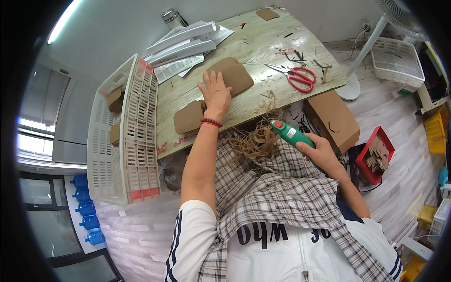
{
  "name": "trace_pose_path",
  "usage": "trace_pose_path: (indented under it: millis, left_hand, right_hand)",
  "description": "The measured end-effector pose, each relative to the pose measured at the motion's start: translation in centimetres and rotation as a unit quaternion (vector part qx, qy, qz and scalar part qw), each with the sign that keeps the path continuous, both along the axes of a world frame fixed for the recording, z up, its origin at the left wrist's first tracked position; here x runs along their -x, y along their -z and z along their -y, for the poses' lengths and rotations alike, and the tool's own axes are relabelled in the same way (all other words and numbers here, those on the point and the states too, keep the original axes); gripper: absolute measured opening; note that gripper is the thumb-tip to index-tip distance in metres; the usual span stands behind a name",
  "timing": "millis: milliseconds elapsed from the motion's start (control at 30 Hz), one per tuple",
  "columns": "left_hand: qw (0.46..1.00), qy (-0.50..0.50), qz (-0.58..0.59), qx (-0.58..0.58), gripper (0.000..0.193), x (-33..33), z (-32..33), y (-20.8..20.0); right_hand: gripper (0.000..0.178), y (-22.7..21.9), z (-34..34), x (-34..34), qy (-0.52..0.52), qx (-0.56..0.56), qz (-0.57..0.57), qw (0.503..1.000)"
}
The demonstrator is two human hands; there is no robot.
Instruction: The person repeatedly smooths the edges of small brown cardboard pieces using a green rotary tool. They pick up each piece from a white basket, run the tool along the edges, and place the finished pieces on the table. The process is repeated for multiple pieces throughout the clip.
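My left hand [216, 93] lies with fingers spread on the near left part of a stack of flat brown round-cornered pieces [237, 77] on the table. Beside my left wrist, near the table's front edge, is another brown round-cornered stack [188, 117]. My right hand [321, 152] is wrapped around a green handheld electric tool [295, 137] with a red button and a thin tip. That tip points toward the table edge, apart from the brown pieces. A tangle of brown strips [256, 141] lies on my lap, below the tool's tip.
Red-handled scissors [300, 79] and dark scraps lie on the table [263, 44]. Papers [183, 47] and a metal flask [174, 19] are at the back left. A white plastic crate [124, 136] stands at left. At right are a cardboard box [332, 120] and a red tray [365, 164].
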State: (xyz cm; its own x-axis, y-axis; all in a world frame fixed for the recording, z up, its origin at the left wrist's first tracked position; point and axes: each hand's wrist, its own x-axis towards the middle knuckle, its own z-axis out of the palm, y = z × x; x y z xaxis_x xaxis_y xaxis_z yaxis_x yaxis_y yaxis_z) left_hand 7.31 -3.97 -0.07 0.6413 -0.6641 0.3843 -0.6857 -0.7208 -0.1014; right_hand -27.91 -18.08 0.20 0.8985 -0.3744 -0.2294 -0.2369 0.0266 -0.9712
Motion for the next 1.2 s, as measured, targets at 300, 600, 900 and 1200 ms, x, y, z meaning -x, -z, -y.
trace_pose_path:
  millis: [300,600,900,1200]
  left_hand:
    - [0.995,0.013,-0.071,0.063,0.062,5.2,-1.6,1.7]
    - [0.971,-0.024,-0.164,0.170,0.046,7.2,-1.3,-1.2]
    - [0.317,0.076,-0.620,0.714,0.034,9.9,-0.1,-0.4]
    - [0.203,0.080,-0.594,0.774,0.045,11.7,1.6,-0.8]
  right_hand:
    - [0.031,1.2,0.1,0.0,0.020,0.009,-0.011,1.000]
    - [0.034,0.4,-0.1,-0.5,0.009,0.020,-0.029,0.999]
    - [0.035,-1.5,-0.8,-2.1,0.083,0.007,0.058,0.995]
    - [0.035,-2.7,-2.3,-3.1,0.091,-0.029,0.058,0.994]
